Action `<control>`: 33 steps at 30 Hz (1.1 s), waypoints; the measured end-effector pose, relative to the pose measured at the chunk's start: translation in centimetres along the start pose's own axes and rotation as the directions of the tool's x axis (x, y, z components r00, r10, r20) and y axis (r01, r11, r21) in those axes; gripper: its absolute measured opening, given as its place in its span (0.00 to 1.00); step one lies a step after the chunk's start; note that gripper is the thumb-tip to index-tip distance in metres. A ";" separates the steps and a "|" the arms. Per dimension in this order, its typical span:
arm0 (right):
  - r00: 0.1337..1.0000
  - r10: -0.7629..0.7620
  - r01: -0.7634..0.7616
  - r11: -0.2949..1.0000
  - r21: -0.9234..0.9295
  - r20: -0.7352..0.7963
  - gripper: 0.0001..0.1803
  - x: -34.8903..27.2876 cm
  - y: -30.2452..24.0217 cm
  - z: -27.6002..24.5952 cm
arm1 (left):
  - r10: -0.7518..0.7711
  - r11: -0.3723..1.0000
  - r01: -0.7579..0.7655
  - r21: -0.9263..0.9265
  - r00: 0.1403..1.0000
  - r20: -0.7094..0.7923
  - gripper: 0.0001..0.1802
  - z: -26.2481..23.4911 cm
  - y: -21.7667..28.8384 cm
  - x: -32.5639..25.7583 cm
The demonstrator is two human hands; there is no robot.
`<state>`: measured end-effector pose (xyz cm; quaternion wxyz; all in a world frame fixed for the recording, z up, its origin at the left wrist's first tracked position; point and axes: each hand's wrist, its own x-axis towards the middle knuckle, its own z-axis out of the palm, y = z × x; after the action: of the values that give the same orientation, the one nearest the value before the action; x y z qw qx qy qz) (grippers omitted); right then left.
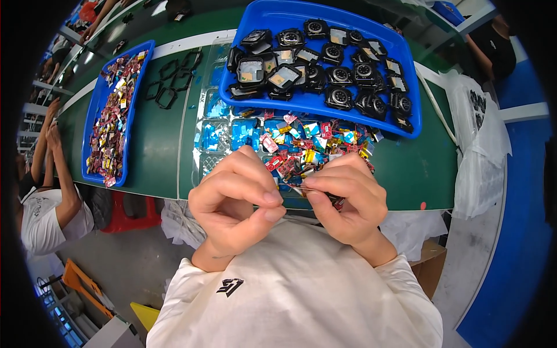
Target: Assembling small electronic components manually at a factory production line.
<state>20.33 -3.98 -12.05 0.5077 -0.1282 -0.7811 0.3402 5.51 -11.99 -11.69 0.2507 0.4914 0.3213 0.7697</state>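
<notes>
My left hand [235, 197] is closed in a pinch, thumb against forefinger; anything between the tips is too small to make out. To its right, my right hand [351, 200] also pinches, and a thin dark sliver [301, 187] shows at its fingertips, its kind unclear. Both hands hover at the near edge of a heap of small red circuit boards [287, 165] with silver and yellow parts attached. Beside that heap lies a clear plastic tray [212, 142] with blue film pieces in its pockets.
Beyond the heap, a large blue tray [322, 109] holds many black watch cases [339, 75]. A narrower blue tray [88, 136] of circuit boards stands left, near black frames [166, 97] on the green table [156, 165]. A person's arms [55, 156] reach in at far left. White wrapping [478, 162] hangs at right.
</notes>
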 end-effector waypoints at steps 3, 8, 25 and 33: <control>1.000 0.003 -0.003 1.000 0.010 0.009 0.11 0.0 -0.1 -0.1 | -0.002 1.000 0.002 0.003 1.000 0.004 0.11 0.0 0.1 0.0; 1.000 0.003 -0.004 1.000 0.012 0.011 0.11 -0.1 -0.1 0.0 | 0.003 1.000 -0.003 0.000 1.000 0.003 0.11 0.0 0.1 0.0; 1.000 0.020 -0.020 0.998 0.065 0.002 0.12 -0.2 -0.6 -0.2 | 0.253 0.815 -0.320 0.484 0.947 0.200 0.17 -0.4 1.0 0.4; 1.000 -0.016 0.015 0.997 0.077 0.017 0.13 -0.4 -0.5 -0.1 | 0.391 0.660 -0.496 0.564 0.868 0.306 0.14 -0.2 1.3 0.2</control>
<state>20.73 -4.54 -11.96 0.5078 -0.0994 -0.7728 0.3674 5.13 -12.72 -10.69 -0.0983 0.6688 0.4073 0.6141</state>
